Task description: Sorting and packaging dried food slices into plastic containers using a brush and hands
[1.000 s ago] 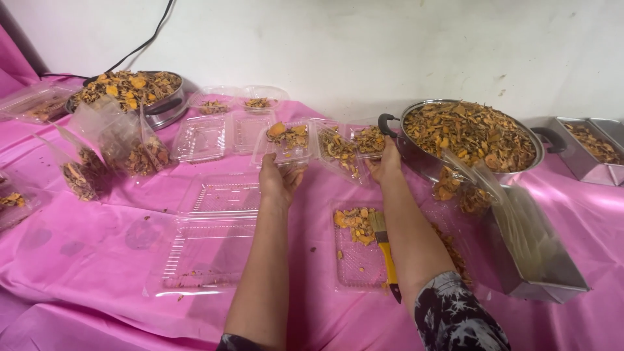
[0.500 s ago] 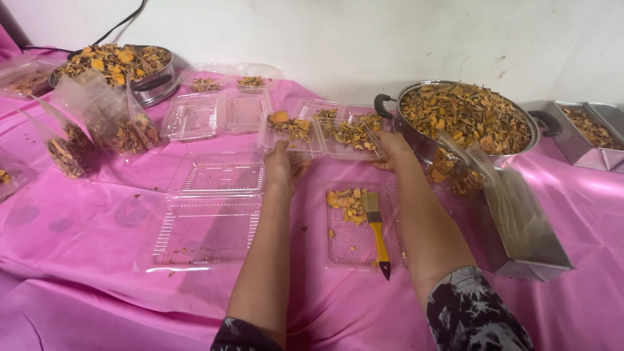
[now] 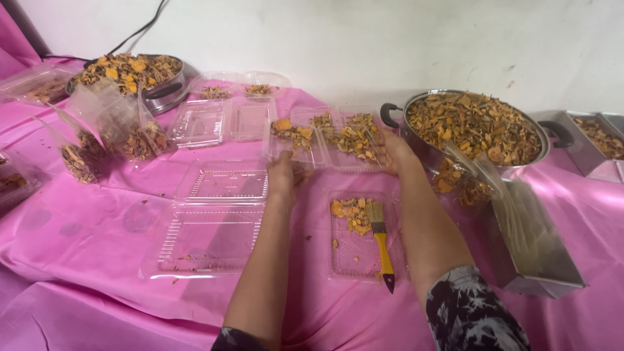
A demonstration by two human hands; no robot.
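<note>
Both hands hold 1 open clamshell just above the cloth, near the middle of the view. The left hand grips its near-left corner, fingers curled under the edge; the right hand clasps its right end, palm turned inward. The hands sit well apart, 1 at each end of the clamshell. Its 2 halves carry orange and brown dried pieces.

The pink cloth covers the whole table. At 2 o'clock from the hands stands a big steel pot, heaped with the same dried mix, its black handle just beside the right hand. At 4 o'clock a steel box lies tilted, with filled bags leaning between it and the pot. A steel tray sits at 3 o'clock by the right edge. At 10 o'clock, far back, a second pot holds more of the mix.

At 8 o'clock a large empty clamshell lies open flat, a few crumbs in its near half. Another empty one lies at 10 o'clock. Standing clear bags, part filled, are at 9 o'clock. At 6 o'clock, between the forearms, a flat lid holds a small heap of pieces and a brush with a yellow handle, bristles touching the heap. 2 small bowls with a few pieces stand at 11 o'clock by the wall.
</note>
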